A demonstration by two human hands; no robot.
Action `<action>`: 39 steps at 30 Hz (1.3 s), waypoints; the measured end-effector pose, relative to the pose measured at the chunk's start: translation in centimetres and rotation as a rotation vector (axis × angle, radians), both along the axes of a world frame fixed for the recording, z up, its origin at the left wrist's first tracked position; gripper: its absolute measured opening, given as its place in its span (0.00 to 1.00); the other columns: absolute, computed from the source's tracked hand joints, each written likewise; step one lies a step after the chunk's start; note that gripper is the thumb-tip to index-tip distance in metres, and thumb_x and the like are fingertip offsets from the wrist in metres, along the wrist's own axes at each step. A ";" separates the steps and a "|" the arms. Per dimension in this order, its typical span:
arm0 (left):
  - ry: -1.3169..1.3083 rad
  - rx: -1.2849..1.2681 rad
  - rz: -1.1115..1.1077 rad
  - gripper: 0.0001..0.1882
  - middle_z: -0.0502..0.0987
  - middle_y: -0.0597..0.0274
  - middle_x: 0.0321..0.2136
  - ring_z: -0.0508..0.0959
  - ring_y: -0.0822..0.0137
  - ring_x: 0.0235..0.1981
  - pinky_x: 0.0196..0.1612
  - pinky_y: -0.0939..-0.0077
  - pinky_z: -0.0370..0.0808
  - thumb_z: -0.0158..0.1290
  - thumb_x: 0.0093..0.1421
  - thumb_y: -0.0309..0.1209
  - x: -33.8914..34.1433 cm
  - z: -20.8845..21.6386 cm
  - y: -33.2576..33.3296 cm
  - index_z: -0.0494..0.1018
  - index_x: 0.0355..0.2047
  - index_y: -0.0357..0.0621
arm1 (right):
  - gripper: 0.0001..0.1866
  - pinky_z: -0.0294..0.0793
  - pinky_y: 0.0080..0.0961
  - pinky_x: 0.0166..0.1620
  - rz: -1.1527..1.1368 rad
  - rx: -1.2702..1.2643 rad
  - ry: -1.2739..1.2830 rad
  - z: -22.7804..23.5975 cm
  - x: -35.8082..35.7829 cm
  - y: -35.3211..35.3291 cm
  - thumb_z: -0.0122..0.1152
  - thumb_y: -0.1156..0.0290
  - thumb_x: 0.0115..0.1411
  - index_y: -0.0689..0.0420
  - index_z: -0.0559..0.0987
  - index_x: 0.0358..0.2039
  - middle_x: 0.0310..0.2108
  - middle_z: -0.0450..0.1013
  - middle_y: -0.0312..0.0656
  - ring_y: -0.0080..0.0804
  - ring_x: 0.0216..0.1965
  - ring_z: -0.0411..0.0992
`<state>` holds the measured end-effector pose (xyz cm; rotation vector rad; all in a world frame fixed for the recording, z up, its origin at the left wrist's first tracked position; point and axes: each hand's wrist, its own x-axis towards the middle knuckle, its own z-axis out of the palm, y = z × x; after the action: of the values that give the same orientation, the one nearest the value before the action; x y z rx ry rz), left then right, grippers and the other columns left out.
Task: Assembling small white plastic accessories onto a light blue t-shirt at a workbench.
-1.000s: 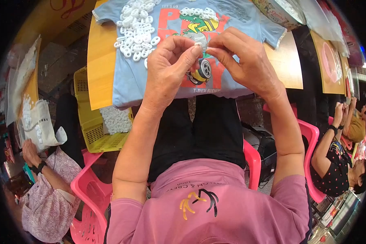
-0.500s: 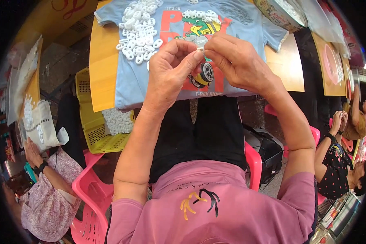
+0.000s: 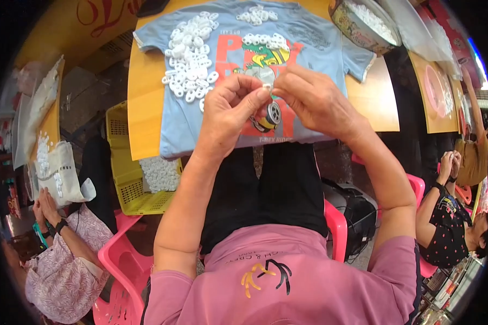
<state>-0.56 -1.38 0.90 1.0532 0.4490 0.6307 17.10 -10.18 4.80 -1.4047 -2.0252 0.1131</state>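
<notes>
- Smooth white oval pieces (image 3: 190,65), many pierced with holes, lay in a loose pile on the left of a soft blue shirt (image 3: 173,127) with a colourful print.
- A smaller white cluster (image 3: 256,15) sat near the shirt's far end, and a short white row (image 3: 265,40) rested on the print.
- The shirt was spread over a wooden table (image 3: 143,108), whose smooth yellowish surface showed at both sides; its near edge ran just in front of dark trousers (image 3: 260,189).
- A round patterned tin (image 3: 346,27) stood at the far right, well apart from the pile, leaving flat cloth between them.
- The left hand (image 3: 233,111) pinched a small white piece (image 3: 267,86) between thumb and forefinger, above the print.
- The right hand (image 3: 314,100) had its fingertips drawn together just beside that piece; whether they gripped anything could not be told.
</notes>
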 end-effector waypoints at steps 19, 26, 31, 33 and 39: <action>-0.048 -0.063 -0.019 0.05 0.76 0.65 0.28 0.74 0.77 0.26 0.28 0.84 0.71 0.56 0.62 0.25 -0.1 0.1 0.1 0.72 0.37 0.39 | 0.04 0.68 0.37 0.29 -0.038 -0.071 -0.003 1.2 -0.7 0.3 0.58 0.77 0.60 0.61 0.72 0.32 0.27 0.67 0.48 0.49 0.27 0.69; -0.063 -0.057 0.020 0.06 0.77 0.65 0.25 0.74 0.78 0.25 0.30 0.83 0.72 0.56 0.62 0.26 -0.1 0.0 0.0 0.72 0.35 0.37 | 0.04 0.67 0.36 0.30 -0.073 -0.117 0.177 0.5 -1.6 0.6 0.57 0.79 0.60 0.63 0.72 0.29 0.26 0.66 0.47 0.48 0.27 0.68; 0.001 -0.004 0.069 0.06 0.77 0.66 0.26 0.74 0.79 0.25 0.30 0.84 0.72 0.56 0.62 0.26 0.0 0.0 0.0 0.73 0.36 0.37 | 0.03 0.67 0.35 0.30 -0.085 -0.113 0.168 0.5 -2.0 0.9 0.57 0.79 0.59 0.63 0.72 0.29 0.25 0.66 0.48 0.48 0.28 0.68; -0.005 -0.016 0.068 0.06 0.77 0.66 0.26 0.74 0.79 0.26 0.30 0.84 0.72 0.56 0.62 0.26 0.1 0.0 0.0 0.73 0.36 0.37 | 0.03 0.67 0.34 0.30 -0.098 -0.097 0.171 0.6 -1.8 0.9 0.58 0.80 0.59 0.63 0.73 0.29 0.25 0.66 0.48 0.48 0.28 0.68; -0.039 -0.039 0.066 0.07 0.77 0.66 0.28 0.75 0.78 0.27 0.32 0.84 0.73 0.56 0.63 0.28 0.2 -0.1 -0.1 0.72 0.37 0.37 | 0.05 0.72 0.27 0.30 0.025 -0.649 0.565 2.9 3.4 3.8 0.57 0.75 0.62 0.63 0.78 0.35 0.30 0.75 0.42 0.29 0.26 0.72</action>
<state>-0.38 -1.47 0.83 0.9908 0.4619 0.6975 20.50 -6.35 7.72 -1.4841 -1.5756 1.1287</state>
